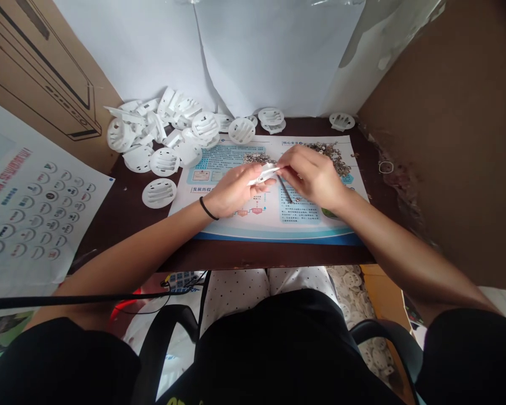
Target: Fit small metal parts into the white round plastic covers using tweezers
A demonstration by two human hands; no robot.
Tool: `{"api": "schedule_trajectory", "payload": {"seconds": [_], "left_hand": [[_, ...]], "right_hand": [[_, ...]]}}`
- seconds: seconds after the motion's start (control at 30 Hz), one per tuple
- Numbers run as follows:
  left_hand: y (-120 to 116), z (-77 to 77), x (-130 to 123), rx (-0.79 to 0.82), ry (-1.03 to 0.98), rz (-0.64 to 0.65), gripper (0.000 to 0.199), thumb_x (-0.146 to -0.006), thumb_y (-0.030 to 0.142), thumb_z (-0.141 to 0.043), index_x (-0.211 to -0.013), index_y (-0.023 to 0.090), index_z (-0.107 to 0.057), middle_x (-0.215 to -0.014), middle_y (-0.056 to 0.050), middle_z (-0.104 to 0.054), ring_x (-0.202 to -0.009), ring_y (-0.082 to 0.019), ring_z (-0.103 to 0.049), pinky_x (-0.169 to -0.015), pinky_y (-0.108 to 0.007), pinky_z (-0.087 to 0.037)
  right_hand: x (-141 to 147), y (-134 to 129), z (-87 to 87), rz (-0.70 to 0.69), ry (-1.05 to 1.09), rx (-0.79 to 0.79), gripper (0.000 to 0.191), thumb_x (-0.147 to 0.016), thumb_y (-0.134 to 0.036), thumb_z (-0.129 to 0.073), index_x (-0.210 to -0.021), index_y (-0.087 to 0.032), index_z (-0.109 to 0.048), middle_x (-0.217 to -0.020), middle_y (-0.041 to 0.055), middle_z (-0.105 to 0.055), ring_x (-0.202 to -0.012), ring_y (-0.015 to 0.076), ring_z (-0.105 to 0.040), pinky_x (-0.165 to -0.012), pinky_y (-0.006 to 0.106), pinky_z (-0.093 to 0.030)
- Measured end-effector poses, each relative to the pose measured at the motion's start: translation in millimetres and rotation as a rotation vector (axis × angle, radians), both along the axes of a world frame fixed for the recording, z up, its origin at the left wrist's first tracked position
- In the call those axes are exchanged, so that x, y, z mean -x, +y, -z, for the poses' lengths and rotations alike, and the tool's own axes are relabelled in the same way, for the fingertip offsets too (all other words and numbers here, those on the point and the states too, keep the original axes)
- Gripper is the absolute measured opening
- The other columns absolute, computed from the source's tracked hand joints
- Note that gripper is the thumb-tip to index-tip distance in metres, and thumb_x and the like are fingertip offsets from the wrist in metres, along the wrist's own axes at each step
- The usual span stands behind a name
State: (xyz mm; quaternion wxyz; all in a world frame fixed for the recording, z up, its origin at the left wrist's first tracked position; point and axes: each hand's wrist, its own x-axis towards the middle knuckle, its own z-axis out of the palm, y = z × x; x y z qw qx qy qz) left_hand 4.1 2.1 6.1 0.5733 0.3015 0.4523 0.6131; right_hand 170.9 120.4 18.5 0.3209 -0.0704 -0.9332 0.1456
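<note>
My left hand point(235, 188) grips a white plastic part point(263, 174), tilted up on edge above the printed sheet. At the far edge of that part, my right hand point(311, 174) is closed in a pinch; whatever sits between its fingertips is hidden or too small to name. Below the hands a thin dark metal rod point(285, 190) lies on the sheet. Small metal pieces form one pile point(257, 158) behind my left hand and a larger pile point(331, 156) behind my right.
Round slotted white plastic parts point(163, 162) are heaped at the back left, and a few stand along the back. Cardboard point(451, 146) walls the right side. A printed poster point(29, 208) leans at the left. More white parts point(354, 292) lie below the table edge.
</note>
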Motion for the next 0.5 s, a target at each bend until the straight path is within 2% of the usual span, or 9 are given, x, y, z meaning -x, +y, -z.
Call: {"api": "schedule_trajectory", "payload": {"seconds": [0.1, 0.27, 0.4, 0.5], "left_hand": [[-3.4, -2.6, -1.1, -0.064, 0.013, -0.019, 0.013, -0.085, 0.024, -0.073, -0.094, 0.014, -0.072, -0.096, -0.005, -0.075, -0.094, -0.014, -0.073, -0.091, -0.028, -0.054], [-5.9, 1.4, 2.1, -0.192, 0.021, 0.08, 0.034, -0.072, 0.039, -0.087, -0.099, 0.02, -0.077, -0.103, -0.002, -0.078, -0.096, -0.013, -0.073, -0.095, -0.031, -0.055], [-5.5, 6.2, 3.2, -0.215, 0.072, 0.079, 0.037, -0.073, 0.043, -0.086, -0.103, 0.022, -0.078, -0.108, -0.002, -0.078, -0.1, -0.013, -0.073, -0.094, -0.029, -0.056], [-5.0, 6.6, 1.4, -0.174, 0.083, 0.06, 0.04, -0.081, 0.051, -0.079, -0.103, 0.018, -0.077, -0.111, -0.007, -0.077, -0.102, -0.018, -0.073, -0.085, -0.027, -0.058]], "right_hand": [[-3.5, 1.3, 3.1, -0.008, -0.015, -0.176, 0.023, -0.104, -0.029, -0.042, -0.101, -0.023, -0.064, -0.094, 0.0091, -0.066, -0.092, 0.0219, -0.061, -0.081, 0.039, -0.052], [-8.1, 2.5, 5.0, -0.004, -0.015, -0.362, 0.021, -0.104, -0.023, -0.044, -0.103, -0.022, -0.065, -0.095, 0.0092, -0.068, -0.088, 0.0214, -0.06, -0.075, 0.038, -0.051], [-7.3, -0.3, 5.6, 0.027, -0.029, -0.379, 0.022, -0.104, -0.023, -0.043, -0.102, -0.021, -0.065, -0.093, 0.0094, -0.067, -0.086, 0.0215, -0.06, -0.072, 0.038, -0.05], [-3.1, -4.2, 5.3, 0.046, -0.022, -0.282, 0.024, -0.104, -0.027, -0.042, -0.099, -0.02, -0.064, -0.09, 0.0099, -0.066, -0.086, 0.0211, -0.061, -0.073, 0.038, -0.05]]}}
